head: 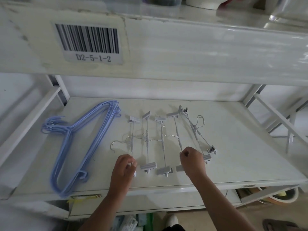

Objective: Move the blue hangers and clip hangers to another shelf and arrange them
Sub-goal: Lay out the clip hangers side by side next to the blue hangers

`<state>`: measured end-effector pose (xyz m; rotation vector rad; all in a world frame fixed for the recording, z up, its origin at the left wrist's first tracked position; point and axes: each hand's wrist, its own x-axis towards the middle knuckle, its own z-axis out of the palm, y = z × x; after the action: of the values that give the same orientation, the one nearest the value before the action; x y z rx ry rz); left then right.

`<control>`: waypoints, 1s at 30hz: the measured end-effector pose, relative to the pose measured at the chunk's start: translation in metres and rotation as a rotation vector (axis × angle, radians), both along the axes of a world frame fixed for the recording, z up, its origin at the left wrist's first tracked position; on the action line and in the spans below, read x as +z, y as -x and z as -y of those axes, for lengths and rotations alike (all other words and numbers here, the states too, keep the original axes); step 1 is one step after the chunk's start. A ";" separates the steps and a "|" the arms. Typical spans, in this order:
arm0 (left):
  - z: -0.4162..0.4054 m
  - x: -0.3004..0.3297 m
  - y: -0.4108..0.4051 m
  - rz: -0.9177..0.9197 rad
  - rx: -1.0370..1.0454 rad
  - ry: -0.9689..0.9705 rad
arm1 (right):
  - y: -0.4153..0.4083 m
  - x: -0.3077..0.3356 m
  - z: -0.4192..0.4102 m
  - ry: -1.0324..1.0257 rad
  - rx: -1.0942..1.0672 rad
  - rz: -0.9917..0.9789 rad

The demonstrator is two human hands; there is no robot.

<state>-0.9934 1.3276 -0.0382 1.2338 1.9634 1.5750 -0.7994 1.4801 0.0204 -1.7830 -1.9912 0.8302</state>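
On the white shelf (233, 147), the left hand (124, 165) pinches the near end of the leftmost clip hanger (132, 139). The right hand (191, 160), fingers curled, grips the fourth clip hanger (177, 133). The blue hangers (78, 144) lie stacked at the left.

Both forearms outstretched, left hand (125, 165) and right hand (193, 161) each with fingers curled in a pinching grip.

On the shelf (233, 130) the stacked hangers (80, 144) lie at the left, the clip hangers (164, 140) side by side to their right, under the barcode label (90, 42).
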 end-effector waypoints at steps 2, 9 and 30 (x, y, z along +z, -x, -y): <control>0.000 0.000 -0.001 0.002 0.002 -0.007 | 0.002 -0.006 0.000 0.025 0.010 0.016; 0.001 -0.001 0.000 -0.011 0.004 -0.020 | 0.009 -0.016 -0.002 0.051 0.017 0.091; 0.000 -0.008 0.003 -0.003 0.005 0.016 | 0.006 -0.026 -0.005 0.117 0.044 0.077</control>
<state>-0.9963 1.3278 -0.0459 1.2270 1.9780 1.5581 -0.8051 1.4851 -0.0053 -1.8679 -2.0766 0.9218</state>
